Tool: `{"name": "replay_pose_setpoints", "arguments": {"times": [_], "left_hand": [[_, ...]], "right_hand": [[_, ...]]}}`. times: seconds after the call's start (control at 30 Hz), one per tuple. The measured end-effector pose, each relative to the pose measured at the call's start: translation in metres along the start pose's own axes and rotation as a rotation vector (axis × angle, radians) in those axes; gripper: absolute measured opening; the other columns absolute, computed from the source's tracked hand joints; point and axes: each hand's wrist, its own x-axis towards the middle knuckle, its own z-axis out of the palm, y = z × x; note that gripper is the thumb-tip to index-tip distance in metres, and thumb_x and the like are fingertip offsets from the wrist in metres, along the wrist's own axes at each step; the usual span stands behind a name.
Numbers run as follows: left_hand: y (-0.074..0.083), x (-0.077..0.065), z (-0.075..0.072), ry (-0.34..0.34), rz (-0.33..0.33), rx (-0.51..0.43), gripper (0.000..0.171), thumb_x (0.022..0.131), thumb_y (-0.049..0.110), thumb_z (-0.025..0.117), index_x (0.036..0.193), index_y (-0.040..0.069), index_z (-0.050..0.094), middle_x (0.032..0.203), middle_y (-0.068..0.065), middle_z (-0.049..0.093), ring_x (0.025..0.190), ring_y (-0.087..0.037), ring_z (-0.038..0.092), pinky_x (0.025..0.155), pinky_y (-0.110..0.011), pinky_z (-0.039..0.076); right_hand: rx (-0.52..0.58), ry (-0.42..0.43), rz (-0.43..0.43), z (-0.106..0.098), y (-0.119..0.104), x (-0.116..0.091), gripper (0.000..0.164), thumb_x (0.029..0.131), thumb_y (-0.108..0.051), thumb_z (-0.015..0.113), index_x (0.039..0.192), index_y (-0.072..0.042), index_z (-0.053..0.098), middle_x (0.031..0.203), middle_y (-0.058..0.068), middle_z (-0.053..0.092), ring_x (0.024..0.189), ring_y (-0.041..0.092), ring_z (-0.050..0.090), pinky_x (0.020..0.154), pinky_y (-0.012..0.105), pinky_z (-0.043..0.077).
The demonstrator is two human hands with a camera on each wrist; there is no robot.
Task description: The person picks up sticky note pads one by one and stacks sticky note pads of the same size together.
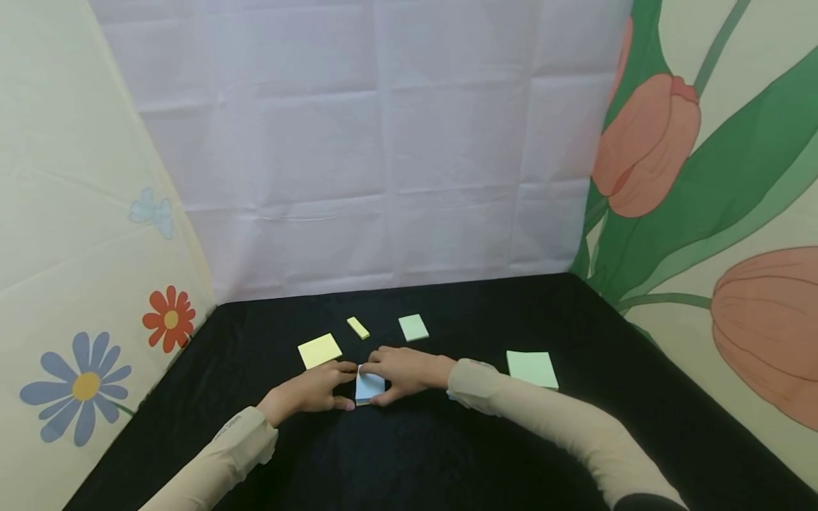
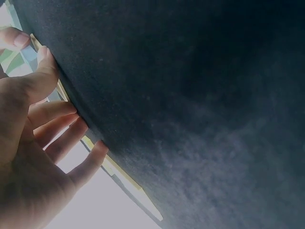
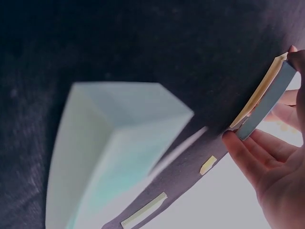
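A light blue sticky note pad (image 1: 370,384) lies over a yellow sticky note pad (image 3: 261,90) on the black cloth, between my two hands. My right hand (image 1: 405,369) pinches the blue pad by its edges, thumb on the near side and fingers on the far side. From the left, my left hand (image 1: 314,387) holds the yellow pad, its thumb at the near corner and index finger at the far one. The right wrist view shows the two pads slightly apart along part of their length. Fingers hide some of the edges.
A larger yellow pad (image 1: 319,350) sits just beyond my left hand. Farther back are a narrow yellow pad (image 1: 358,327) and a light green pad (image 1: 413,326). A bigger green pad (image 1: 532,369) lies right, beyond my forearm. A blue bit (image 1: 451,396) peeks from under my right wrist.
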Motion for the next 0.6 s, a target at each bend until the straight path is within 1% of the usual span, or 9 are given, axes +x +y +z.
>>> {"name": "replay_pose_setpoints", "arguments": {"times": [0.37, 0.6], "left_hand": [[-0.0006, 0.0011, 0.0013, 0.002, -0.025, -0.002, 0.055, 0.089, 0.031, 0.075, 0.13, -0.004, 0.061, 0.136, -0.018, 0.055, 0.12, -0.032, 0.056, 0.097, -0.045, 0.046], [-0.0015, 0.0006, 0.0, -0.004, -0.038, -0.017, 0.057, 0.089, 0.033, 0.074, 0.131, -0.004, 0.061, 0.137, -0.018, 0.054, 0.122, -0.033, 0.055, 0.098, -0.046, 0.046]], "right_hand": [[0.019, -0.025, 0.018, 0.0018, 0.0001, 0.0022, 0.055, 0.093, -0.051, 0.064, 0.135, -0.016, 0.057, 0.12, 0.001, 0.06, 0.1, 0.01, 0.054, 0.08, 0.022, 0.047], [0.012, -0.042, 0.025, 0.0021, -0.0013, 0.003, 0.055, 0.094, -0.051, 0.063, 0.136, -0.017, 0.057, 0.123, 0.001, 0.06, 0.103, 0.01, 0.054, 0.081, 0.023, 0.048]]}}
